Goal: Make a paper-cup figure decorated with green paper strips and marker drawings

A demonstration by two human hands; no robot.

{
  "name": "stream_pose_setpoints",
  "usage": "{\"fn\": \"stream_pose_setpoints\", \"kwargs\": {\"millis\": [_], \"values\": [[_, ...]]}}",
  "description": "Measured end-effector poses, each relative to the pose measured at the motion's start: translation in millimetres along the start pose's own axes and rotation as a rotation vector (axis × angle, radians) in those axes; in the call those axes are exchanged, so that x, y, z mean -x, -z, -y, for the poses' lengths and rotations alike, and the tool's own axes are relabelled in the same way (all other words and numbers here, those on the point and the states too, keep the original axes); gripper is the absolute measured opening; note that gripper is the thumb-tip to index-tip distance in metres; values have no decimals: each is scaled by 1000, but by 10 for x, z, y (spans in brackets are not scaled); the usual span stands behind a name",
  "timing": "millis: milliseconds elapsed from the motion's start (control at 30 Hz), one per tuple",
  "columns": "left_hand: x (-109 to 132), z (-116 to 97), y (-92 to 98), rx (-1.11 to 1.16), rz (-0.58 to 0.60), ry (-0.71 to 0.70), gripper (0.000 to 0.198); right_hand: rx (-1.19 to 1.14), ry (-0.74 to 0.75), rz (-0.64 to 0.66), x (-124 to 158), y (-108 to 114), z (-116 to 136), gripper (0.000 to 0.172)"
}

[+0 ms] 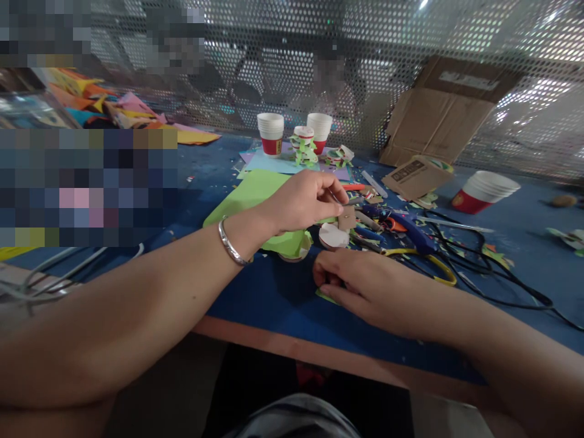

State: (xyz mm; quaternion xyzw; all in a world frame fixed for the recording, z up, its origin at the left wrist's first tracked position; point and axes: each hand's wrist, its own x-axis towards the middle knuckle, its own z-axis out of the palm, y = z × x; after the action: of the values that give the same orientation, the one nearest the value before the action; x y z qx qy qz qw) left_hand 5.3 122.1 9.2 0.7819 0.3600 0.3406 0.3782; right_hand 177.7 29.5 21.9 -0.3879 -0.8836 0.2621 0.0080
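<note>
My left hand (303, 201), with a silver bangle on its wrist, is curled shut, its fingertips pinching a small brown cardboard piece (347, 217) above the blue table (274, 292). Under that hand lies a green-wrapped paper cup (292, 243) on its side, and a round cup end (333, 236) shows beside it. My right hand (353, 283) lies low on the table, fingers bent and pressing on a green paper scrap (325, 296); what its fingertips hold is hidden.
A green paper sheet (255, 191), blue glue gun (413, 231), yellow-handled scissors (440, 271) and black cables (511, 286) lie around. White-and-red paper cups (271, 134) (483, 191), cardboard (438, 118) and coloured paper scraps (114, 106) sit farther back before a perforated metal screen.
</note>
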Motion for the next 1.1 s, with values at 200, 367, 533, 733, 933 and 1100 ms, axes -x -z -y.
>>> {"fn": "stream_pose_setpoints", "kwargs": {"millis": [200,367,533,733,933,1100], "values": [[5,31,27,26,38,13,15,-99,49,-147,83,-16,-14,10],[33,-8,76,140,112,80,17,-210,12,-324,193,115,-138,9],[82,-141,154,538,225,188,14,-239,-26,-504,208,231,-318,3],[102,-209,109,733,239,282,17,-295,-68,-582,162,235,-456,15],[105,-202,-12,676,227,233,19,-311,-44,-595,143,188,-503,26],[116,-192,-19,559,222,164,18,-248,-52,-601,141,161,-493,30]]}}
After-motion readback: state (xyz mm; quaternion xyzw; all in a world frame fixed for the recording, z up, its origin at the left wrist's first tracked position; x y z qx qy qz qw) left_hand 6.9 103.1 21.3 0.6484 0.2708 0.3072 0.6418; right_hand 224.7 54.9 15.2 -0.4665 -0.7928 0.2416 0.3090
